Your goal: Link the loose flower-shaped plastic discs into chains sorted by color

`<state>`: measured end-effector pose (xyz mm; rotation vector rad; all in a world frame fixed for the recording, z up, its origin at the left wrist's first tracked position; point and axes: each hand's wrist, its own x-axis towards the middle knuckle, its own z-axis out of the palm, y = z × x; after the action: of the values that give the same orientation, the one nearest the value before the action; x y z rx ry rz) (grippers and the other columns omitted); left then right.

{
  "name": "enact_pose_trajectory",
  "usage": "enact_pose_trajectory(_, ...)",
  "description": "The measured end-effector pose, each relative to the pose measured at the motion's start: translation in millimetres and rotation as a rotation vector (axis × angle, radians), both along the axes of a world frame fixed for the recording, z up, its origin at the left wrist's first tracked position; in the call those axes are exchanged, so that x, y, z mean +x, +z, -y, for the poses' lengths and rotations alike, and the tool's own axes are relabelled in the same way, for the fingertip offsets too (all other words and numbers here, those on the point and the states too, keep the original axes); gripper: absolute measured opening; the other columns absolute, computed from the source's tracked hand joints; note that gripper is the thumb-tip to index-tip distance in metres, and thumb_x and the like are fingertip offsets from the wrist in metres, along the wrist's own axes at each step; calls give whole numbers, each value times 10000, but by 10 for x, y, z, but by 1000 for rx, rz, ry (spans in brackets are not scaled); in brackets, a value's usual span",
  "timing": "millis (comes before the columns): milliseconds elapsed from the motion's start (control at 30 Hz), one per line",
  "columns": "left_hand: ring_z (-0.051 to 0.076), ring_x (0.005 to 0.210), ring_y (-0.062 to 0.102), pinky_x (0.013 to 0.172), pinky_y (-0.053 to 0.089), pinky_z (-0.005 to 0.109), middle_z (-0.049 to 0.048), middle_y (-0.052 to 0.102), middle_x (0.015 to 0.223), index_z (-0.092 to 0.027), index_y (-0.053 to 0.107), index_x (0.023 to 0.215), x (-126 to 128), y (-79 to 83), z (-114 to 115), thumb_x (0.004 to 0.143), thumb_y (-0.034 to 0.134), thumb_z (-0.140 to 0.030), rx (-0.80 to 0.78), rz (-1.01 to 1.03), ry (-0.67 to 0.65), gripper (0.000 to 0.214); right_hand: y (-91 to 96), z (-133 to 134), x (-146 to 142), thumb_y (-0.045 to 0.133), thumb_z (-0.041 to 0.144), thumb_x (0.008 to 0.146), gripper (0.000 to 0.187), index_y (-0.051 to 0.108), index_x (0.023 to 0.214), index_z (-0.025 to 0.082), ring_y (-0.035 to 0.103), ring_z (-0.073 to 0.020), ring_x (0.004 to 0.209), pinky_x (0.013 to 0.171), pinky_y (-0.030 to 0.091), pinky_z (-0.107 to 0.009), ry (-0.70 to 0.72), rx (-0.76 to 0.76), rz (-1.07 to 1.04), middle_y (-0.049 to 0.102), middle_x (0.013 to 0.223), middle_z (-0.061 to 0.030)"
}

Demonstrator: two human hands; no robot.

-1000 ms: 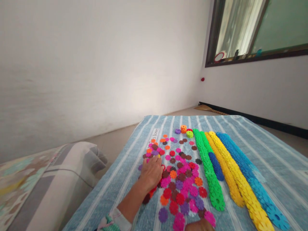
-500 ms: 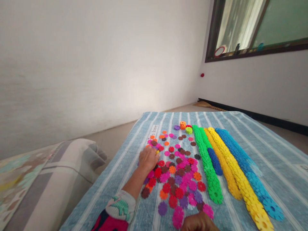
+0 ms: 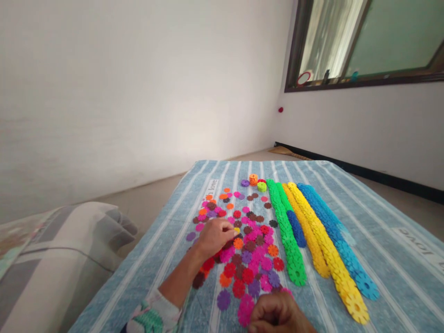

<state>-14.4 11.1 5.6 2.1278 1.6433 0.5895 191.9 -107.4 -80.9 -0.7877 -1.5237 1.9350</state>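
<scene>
My left hand (image 3: 218, 237) reaches over a loose spread of snowflake discs (image 3: 255, 252) in pink, red, brown, purple and orange. Between its thumb and fingertips is a small yellow snowflake disc (image 3: 237, 230). My right hand (image 3: 279, 313) is at the bottom edge, curled closed, beside a pink disc (image 3: 246, 309). Whether anything is inside its fingers is hidden. Right of the loose discs lie long overlapping rows: green (image 3: 286, 231), dark blue (image 3: 296, 229), yellow (image 3: 328, 249) and light blue (image 3: 338, 240).
Short stacks of orange (image 3: 253, 179), lime (image 3: 262, 186) and purple (image 3: 245, 183) discs stand at the far end. Everything lies on a striped blue cloth (image 3: 149, 277). A grey-and-white draped cover (image 3: 79, 240) is at the left, a white wall (image 3: 138, 92) behind.
My left hand has moved right and nearer with the yellow disc pinched in it. My right hand has risen further into view, still curled. The camera view has turned slightly right.
</scene>
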Motion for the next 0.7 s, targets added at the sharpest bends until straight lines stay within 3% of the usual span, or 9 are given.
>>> enact_pose_trajectory(267,110,583,494,579,329,231,-14,541,587,-154,567,526,162,129,136,721,537,-298,-158,-30,-122,245,132,-39,3,629,631,773,473,583,643,179,286,-62,433,411,208,-203,-73,200,99,365,487,63)
enact_pose_trajectory(500,122,712,565,682,394,219,-2,609,721,-162,688,666,328,330,316,759,520,-270,-271,56,-364,220,438,-181,130,579,295,836,144,659,823,177,308,-79,435,443,203,-223,-605,597,332,339,478,86)
enact_pose_trajectory(600,120,726,566,692,396,221,-1,614,736,-171,713,712,384,356,368,782,500,-239,-291,63,-451,234,517,-251,216,556,283,860,172,650,968,188,346,-88,427,435,219,-212,-660,582,391,347,490,95)
enact_pose_trajectory(700,116,724,562,686,393,222,-3,604,742,-172,713,727,428,369,409,802,499,-242,-277,72,-478,237,539,-280,255,535,269,864,148,658,887,191,388,-89,422,434,247,-204,-653,568,401,388,490,84)
